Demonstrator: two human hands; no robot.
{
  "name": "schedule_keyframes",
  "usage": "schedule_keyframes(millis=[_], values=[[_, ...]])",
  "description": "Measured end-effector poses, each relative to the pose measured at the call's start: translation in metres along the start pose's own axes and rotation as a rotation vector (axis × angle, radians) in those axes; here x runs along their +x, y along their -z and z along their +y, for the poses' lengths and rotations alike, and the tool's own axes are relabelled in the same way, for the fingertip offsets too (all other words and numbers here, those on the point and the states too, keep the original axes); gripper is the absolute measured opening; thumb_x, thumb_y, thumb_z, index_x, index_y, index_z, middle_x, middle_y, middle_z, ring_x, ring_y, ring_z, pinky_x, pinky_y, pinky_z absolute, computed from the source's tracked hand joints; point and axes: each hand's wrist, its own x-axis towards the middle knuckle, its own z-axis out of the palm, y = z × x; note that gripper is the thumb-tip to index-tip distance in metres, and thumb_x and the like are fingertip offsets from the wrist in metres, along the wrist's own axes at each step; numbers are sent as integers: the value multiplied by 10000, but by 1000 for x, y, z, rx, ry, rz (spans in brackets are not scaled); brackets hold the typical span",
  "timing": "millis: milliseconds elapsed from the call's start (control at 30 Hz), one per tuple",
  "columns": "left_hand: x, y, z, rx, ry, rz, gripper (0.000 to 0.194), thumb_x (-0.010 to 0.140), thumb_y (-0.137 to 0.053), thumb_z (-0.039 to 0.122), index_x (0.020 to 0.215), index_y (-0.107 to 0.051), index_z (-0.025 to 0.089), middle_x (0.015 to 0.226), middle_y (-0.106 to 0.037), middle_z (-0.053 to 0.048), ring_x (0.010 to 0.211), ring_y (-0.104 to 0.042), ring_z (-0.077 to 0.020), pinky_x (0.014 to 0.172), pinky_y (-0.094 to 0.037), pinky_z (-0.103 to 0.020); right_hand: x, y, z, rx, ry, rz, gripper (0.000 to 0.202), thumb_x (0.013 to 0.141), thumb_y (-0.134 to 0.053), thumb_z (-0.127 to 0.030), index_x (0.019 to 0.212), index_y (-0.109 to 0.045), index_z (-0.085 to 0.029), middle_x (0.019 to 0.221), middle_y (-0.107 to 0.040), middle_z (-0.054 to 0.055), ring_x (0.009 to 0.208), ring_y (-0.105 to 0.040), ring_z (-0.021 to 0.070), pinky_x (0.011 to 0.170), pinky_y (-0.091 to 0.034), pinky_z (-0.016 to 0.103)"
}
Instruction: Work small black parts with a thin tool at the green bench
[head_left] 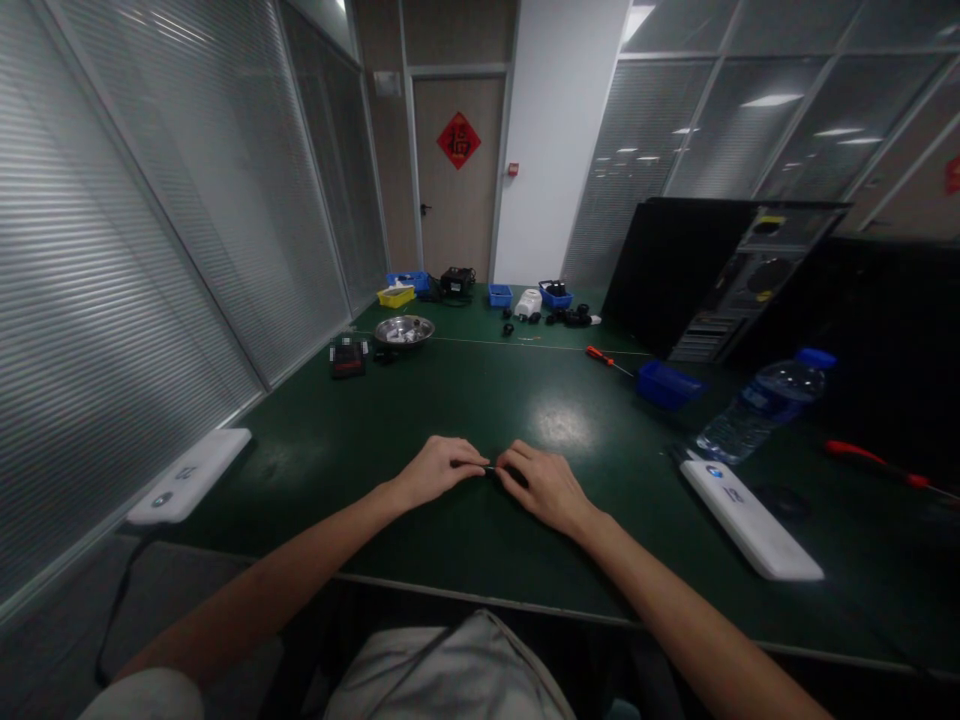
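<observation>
Both of my hands meet low over the green table (pixel 450 395), near its front edge. My left hand (pixel 442 468) pinches one end of a small thin item (pixel 490 469) between thumb and fingers. At the other end, my right hand (pixel 541 484) has its thumb and fingers closed on the same item. It looks dark with a light spot in the middle, but most of it is hidden by the fingertips and too small to name.
White power banks lie at left (pixel 191 476) and right (pixel 754 520). A water bottle (pixel 765 405), blue tray (pixel 667 385) and red screwdriver (pixel 600 355) are at right, before a computer case (pixel 675 270). A metal dish (pixel 404 331) and small bins (pixel 396 297) stand farther back.
</observation>
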Motion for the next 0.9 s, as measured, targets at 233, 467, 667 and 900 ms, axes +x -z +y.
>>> schedule_keyframes(millis=[233, 467, 667, 900], values=[[1, -1, 3, -24, 16, 41, 215, 962, -672, 358, 1050, -818, 226, 1067, -771, -65, 963, -715, -194, 903, -544, -314, 0, -2, 0, -21, 2, 0, 211, 1079, -446, -351, 1099, -631, -251, 1044, -650, 38, 841, -640, 168, 681, -424, 267], [6, 6, -6, 312, -56, 40, 283, 1023, -545, 235, 1222, -744, 207, 1090, -673, -84, 994, -637, -196, 882, -528, -330, 0, -1, -1, -45, 13, 0, 217, 1078, -448, -358, 1079, -634, -247, 1012, -637, 33, 795, -621, 160, 648, -399, 263], [3, 11, -5, 457, -116, -81, 402, 1007, -473, 111, 1344, -660, 224, 1202, -634, -97, 1108, -585, -219, 941, -514, -366, 0, -2, -1, -39, 1, 5, 199, 1073, -458, -347, 1071, -634, -253, 1018, -640, 27, 785, -619, 156, 647, -400, 268], [-4, 8, 15, 261, -121, -71, 281, 1009, -591, 314, 1259, -682, 225, 1203, -657, -87, 1154, -578, -221, 1029, -481, -375, -1, -1, -1, -22, 0, 12, 204, 1079, -457, -355, 1078, -631, -250, 1032, -644, 24, 822, -630, 160, 672, -406, 271]])
